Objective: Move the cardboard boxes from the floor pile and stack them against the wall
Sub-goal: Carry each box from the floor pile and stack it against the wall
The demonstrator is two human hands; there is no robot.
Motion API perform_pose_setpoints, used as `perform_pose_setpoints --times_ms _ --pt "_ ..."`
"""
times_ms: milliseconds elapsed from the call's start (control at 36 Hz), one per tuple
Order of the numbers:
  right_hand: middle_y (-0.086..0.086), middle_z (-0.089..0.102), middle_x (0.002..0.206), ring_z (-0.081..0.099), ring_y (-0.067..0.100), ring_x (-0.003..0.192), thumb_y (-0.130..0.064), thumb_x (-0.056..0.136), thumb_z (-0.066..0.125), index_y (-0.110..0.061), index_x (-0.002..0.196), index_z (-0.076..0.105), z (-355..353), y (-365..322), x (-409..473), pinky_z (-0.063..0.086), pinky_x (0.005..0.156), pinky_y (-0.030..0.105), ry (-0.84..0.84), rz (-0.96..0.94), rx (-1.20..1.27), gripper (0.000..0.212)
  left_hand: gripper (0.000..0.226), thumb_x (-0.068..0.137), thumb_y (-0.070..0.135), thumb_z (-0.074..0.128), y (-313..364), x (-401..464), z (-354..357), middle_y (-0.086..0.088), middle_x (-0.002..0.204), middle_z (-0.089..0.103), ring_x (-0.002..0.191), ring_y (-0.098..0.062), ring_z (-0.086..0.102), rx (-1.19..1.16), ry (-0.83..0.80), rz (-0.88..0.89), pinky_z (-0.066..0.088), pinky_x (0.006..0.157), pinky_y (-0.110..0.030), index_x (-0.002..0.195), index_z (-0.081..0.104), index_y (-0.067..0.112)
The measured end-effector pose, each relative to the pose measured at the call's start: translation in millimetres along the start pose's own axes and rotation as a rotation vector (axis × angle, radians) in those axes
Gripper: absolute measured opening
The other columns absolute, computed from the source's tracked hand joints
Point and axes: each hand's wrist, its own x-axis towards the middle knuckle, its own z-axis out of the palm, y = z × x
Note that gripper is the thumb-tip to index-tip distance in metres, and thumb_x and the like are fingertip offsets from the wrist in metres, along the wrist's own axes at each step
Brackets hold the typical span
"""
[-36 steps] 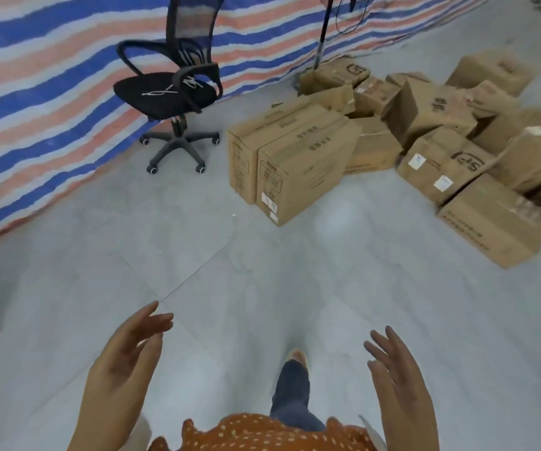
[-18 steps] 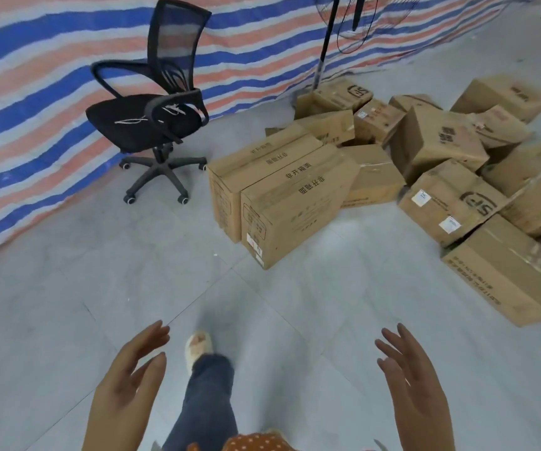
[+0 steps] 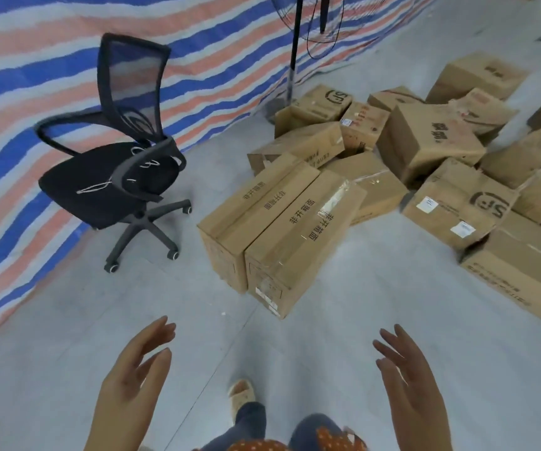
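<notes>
A pile of several brown cardboard boxes (image 3: 425,148) lies on the grey floor at centre and right. Nearest to me stand two long boxes side by side: the right one (image 3: 301,242) with tape on top, the left one (image 3: 246,216) against it. My left hand (image 3: 132,382) and my right hand (image 3: 409,388) are raised in front of me, palms facing each other, fingers straight. Both hold nothing and are well short of the nearest box.
A black mesh office chair (image 3: 116,170) on castors stands to the left of the boxes. Behind it hangs a blue, orange and white striped tarp wall (image 3: 35,60). A standing fan's pole (image 3: 293,50) rises behind the pile. My foot (image 3: 241,395) is on the floor.
I have walked closer to the pile, so the boxes and the chair appear larger and nearer. Both hands stay raised and empty.
</notes>
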Motion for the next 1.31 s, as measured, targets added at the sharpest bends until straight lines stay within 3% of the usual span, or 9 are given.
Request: perform_pose_setpoints --times_ms 111,222,444,667,806,944,1111,1222,1306 --pt "-0.029 0.061 0.116 0.057 -0.012 0.104 -0.065 0.078 0.058 -0.071 0.104 0.048 18 -12 21 0.045 0.087 0.009 0.048 0.066 -0.023 0.028 0.035 0.083 0.020 0.053 1 41 5 0.016 0.108 0.069 0.103 -0.002 0.062 0.004 -0.037 0.000 0.049 0.087 -0.014 0.107 0.063 0.043" --pt "-0.028 0.063 0.114 0.061 -0.005 0.103 -0.082 0.060 0.055 -0.073 0.103 0.049 26 -10 46 0.048 0.085 0.010 0.082 0.058 -0.017 0.044 0.036 0.089 0.013 0.063 0 74 19 0.012 0.109 0.069 0.105 -0.006 0.063 0.017 -0.097 -0.006 0.050 0.090 -0.021 0.107 0.064 0.045" --pt "-0.033 0.058 0.116 0.061 -0.004 0.102 -0.030 0.082 0.053 -0.049 0.117 0.050 34 -14 121 0.046 0.084 0.005 0.040 0.093 -0.030 0.040 0.036 0.081 0.027 0.052 17 140 58 0.018 0.112 0.066 0.105 0.000 0.061 0.061 -0.137 -0.036 0.048 0.089 -0.012 0.108 0.059 0.049" --pt "-0.032 0.056 0.118 0.061 -0.006 0.102 -0.036 0.081 0.051 -0.044 0.120 0.047 47 -14 194 0.046 0.087 0.009 -0.026 0.146 -0.066 0.040 0.032 0.090 0.018 0.052 10 207 103 0.024 0.104 0.067 0.106 -0.002 0.060 0.103 -0.189 -0.099 0.045 0.093 -0.025 0.110 0.058 0.042" --pt "-0.023 0.064 0.114 0.059 -0.008 0.102 -0.046 0.085 0.054 -0.043 0.119 0.048 71 8 225 0.042 0.079 0.000 -0.096 0.269 -0.121 0.035 0.034 0.092 0.018 0.051 -16 253 140 0.026 0.103 0.066 0.098 0.018 0.055 0.173 -0.292 -0.176 0.042 0.077 0.001 0.104 0.057 0.050" --pt "-0.012 0.057 0.119 0.057 -0.013 0.096 -0.019 0.094 0.054 -0.032 0.125 0.048 116 70 258 0.040 0.071 -0.004 -0.131 0.466 -0.156 0.034 0.030 0.097 0.010 0.051 -96 308 179 0.014 0.105 0.062 0.102 -0.006 0.059 0.249 -0.421 -0.405 0.045 0.095 -0.028 0.103 0.055 0.039" --pt "-0.009 0.052 0.126 0.054 0.012 0.113 -0.025 0.095 0.052 -0.029 0.134 0.042 199 181 298 0.044 0.090 0.021 -0.061 0.675 -0.077 0.040 0.017 0.100 0.022 0.047 -210 381 233 -0.012 0.125 0.056 0.109 -0.022 0.052 0.262 -0.482 -0.769 0.040 0.104 -0.038 0.110 0.058 0.015" --pt "-0.003 0.039 0.144 0.044 0.018 0.130 -0.028 0.096 0.052 -0.023 0.148 0.026 251 242 316 0.040 0.099 0.028 0.014 0.847 0.052 0.058 0.027 0.100 0.040 0.043 -265 413 270 0.004 0.103 0.048 0.100 -0.017 0.046 0.263 -0.475 -0.862 0.040 0.103 -0.036 0.121 0.044 0.023" --pt "-0.003 0.045 0.141 0.049 0.018 0.125 -0.034 0.096 0.050 -0.028 0.145 0.027 275 276 318 0.042 0.106 0.042 0.020 0.892 0.063 0.054 0.017 0.100 0.035 0.044 -293 419 289 0.009 0.085 0.044 0.092 -0.015 0.045 0.211 -0.368 -0.836 0.038 0.092 -0.030 0.096 0.052 0.020"
